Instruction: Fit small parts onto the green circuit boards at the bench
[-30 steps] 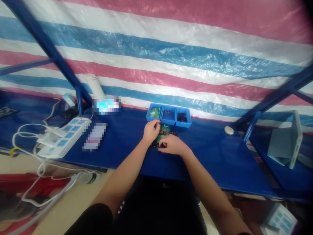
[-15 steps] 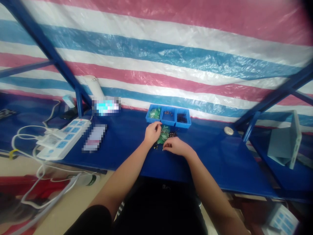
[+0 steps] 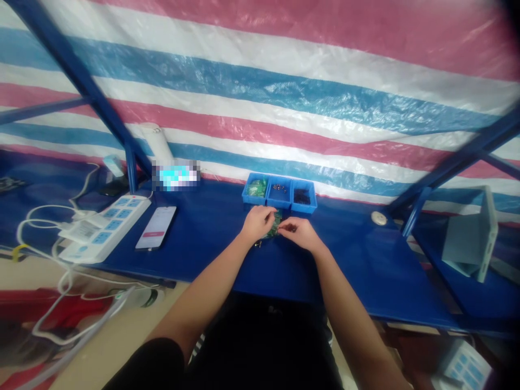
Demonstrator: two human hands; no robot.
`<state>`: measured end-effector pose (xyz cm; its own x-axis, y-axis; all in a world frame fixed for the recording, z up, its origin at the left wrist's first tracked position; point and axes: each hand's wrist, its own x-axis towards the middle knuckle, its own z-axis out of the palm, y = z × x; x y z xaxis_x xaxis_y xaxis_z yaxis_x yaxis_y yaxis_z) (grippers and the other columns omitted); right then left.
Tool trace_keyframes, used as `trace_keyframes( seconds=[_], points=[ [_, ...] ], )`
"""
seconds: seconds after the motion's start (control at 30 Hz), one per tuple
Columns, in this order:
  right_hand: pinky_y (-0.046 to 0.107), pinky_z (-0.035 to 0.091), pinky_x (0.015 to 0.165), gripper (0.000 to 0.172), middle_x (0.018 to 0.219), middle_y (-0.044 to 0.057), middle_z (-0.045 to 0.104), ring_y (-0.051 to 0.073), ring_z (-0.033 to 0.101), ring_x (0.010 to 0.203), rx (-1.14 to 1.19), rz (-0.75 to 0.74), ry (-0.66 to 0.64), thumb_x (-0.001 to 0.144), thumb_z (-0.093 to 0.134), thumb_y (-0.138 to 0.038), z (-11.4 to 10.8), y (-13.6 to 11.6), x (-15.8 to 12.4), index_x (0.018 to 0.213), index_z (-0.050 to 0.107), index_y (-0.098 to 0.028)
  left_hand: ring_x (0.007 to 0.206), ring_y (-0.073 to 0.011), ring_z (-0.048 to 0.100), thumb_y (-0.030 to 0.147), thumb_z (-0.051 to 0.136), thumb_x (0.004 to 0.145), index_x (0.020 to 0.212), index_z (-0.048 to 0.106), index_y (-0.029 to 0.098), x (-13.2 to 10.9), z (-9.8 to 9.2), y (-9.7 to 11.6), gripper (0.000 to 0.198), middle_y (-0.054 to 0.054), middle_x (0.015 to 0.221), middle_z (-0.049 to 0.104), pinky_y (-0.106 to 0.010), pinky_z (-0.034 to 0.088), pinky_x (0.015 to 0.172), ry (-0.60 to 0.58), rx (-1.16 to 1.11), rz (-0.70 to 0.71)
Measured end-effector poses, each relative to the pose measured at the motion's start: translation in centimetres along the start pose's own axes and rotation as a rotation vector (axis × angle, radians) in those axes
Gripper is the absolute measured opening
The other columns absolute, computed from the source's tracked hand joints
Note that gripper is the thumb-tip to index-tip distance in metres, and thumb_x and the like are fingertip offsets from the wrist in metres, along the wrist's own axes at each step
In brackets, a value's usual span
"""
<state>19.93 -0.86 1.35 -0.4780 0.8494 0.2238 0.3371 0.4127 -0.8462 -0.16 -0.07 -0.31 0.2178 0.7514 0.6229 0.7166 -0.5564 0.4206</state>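
On the blue table (image 3: 357, 254), my left hand (image 3: 257, 222) is curled around the left edge of a small green circuit board (image 3: 275, 224). My right hand (image 3: 299, 233) pinches a tiny part at the board's right side, fingers closed. Just behind both hands stand three joined blue bins (image 3: 280, 192): the left one holds green boards, the middle one small brownish parts, the right one dark parts. A few tiny parts (image 3: 258, 244) lie loose on the table just in front of my left hand.
A phone (image 3: 156, 227) lies face up to the left, beside a white power strip (image 3: 106, 226) with cables trailing off the edge. A white lamp base (image 3: 158, 143) stands at the back left. A small white disc (image 3: 378, 218) and a grey stand (image 3: 471, 238) are on the right.
My right hand moved up and forward from the table to the board's right side. My left hand stayed on the board's left edge.
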Motion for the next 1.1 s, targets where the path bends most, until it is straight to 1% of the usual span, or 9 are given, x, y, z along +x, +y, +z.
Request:
trace_keyframes(
  seconds=[0.17,0.27,0.37,0.47,0.63,0.77,0.83,0.97,1.1],
  points=[
    [0.035,0.055,0.072,0.026,0.088,0.007,0.073,0.019,0.065,0.074,0.005,0.007,0.148,0.078,0.070,-0.041,0.2,0.9,0.5,0.091,0.073,-0.019,0.082,-0.0191,0.063,0.019,0.050,0.091,0.097,0.068,0.022,0.0,-0.1,0.4,0.019,-0.004,0.085,0.070,-0.036,0.044,0.082,-0.109,0.025,0.067],
    [0.035,0.055,0.071,0.028,0.086,0.007,0.072,0.019,0.066,0.073,0.056,0.041,0.200,0.079,0.068,-0.043,0.5,1.1,0.6,0.091,0.071,-0.018,0.082,-0.0195,0.062,0.022,0.049,0.092,0.096,0.068,0.023,0.1,-0.2,0.8,0.020,-0.004,0.083,0.070,-0.035,0.043,0.079,-0.166,0.055,0.097],
    [0.033,0.055,0.065,0.031,0.082,0.007,0.071,0.018,0.064,0.069,0.131,0.082,0.201,0.079,0.067,-0.046,0.8,1.0,0.6,0.093,0.068,-0.018,0.083,-0.0197,0.061,0.022,0.050,0.092,0.102,0.068,0.023,0.1,-0.3,1.1,0.021,-0.004,0.087,0.070,-0.035,0.042,0.079,-0.168,0.059,0.116],
    [0.031,0.054,0.062,0.031,0.082,0.007,0.071,0.017,0.064,0.067,0.188,0.087,0.194,0.078,0.067,-0.045,1.0,1.1,0.7,0.092,0.067,-0.017,0.083,-0.0193,0.061,0.023,0.051,0.092,0.106,0.067,0.023,0.3,-0.4,1.1,0.021,-0.004,0.089,0.070,-0.035,0.042,0.078,-0.175,0.042,0.126],
    [0.030,0.054,0.060,0.026,0.082,0.006,0.071,0.016,0.064,0.064,0.225,0.059,0.237,0.078,0.068,-0.041,1.2,1.6,0.8,0.092,0.068,-0.018,0.080,-0.0182,0.061,0.024,0.052,0.093,0.103,0.067,0.021,0.4,-0.7,0.8,0.019,-0.004,0.085,0.070,-0.033,0.042,0.075,-0.193,-0.027,0.153],
    [0.030,0.054,0.065,0.021,0.084,0.006,0.071,0.016,0.065,0.068,0.239,0.015,0.272,0.078,0.068,-0.036,1.3,1.6,0.9,0.089,0.069,-0.019,0.077,-0.0173,0.061,0.024,0.050,0.095,0.095,0.067,0.019,0.4,-0.7,0.7,0.017,-0.004,0.082,0.069,-0.032,0.042,0.074,-0.181,-0.057,0.161],
    [0.030,0.054,0.065,0.019,0.084,0.006,0.071,0.016,0.065,0.068,0.237,0.002,0.288,0.078,0.068,-0.035,1.3,1.5,0.8,0.088,0.069,-0.019,0.076,-0.0169,0.061,0.024,0.050,0.095,0.094,0.067,0.019,0.4,-0.7,0.7,0.017,-0.003,0.081,0.069,-0.032,0.042,0.074,-0.172,-0.060,0.168],
    [0.030,0.053,0.063,0.019,0.085,0.005,0.071,0.016,0.064,0.067,0.221,-0.015,0.301,0.079,0.067,-0.035,1.3,1.4,0.8,0.090,0.069,-0.019,0.073,-0.0161,0.060,0.026,0.054,0.094,0.098,0.067,0.020,0.5,-0.8,0.8,0.015,-0.001,0.076,0.067,-0.031,0.042,0.074,-0.139,-0.057,0.154],
    [0.030,0.054,0.062,0.023,0.085,0.005,0.071,0.016,0.064,0.066,0.218,-0.010,0.310,0.079,0.068,-0.039,1.4,1.5,0.8,0.091,0.069,-0.019,0.074,-0.0164,0.062,0.027,0.053,0.095,0.097,0.067,0.021,0.5,-0.7,0.6,0.016,-0.002,0.076,0.068,-0.031,0.042,0.074,-0.149,-0.034,0.160]
  ],
)
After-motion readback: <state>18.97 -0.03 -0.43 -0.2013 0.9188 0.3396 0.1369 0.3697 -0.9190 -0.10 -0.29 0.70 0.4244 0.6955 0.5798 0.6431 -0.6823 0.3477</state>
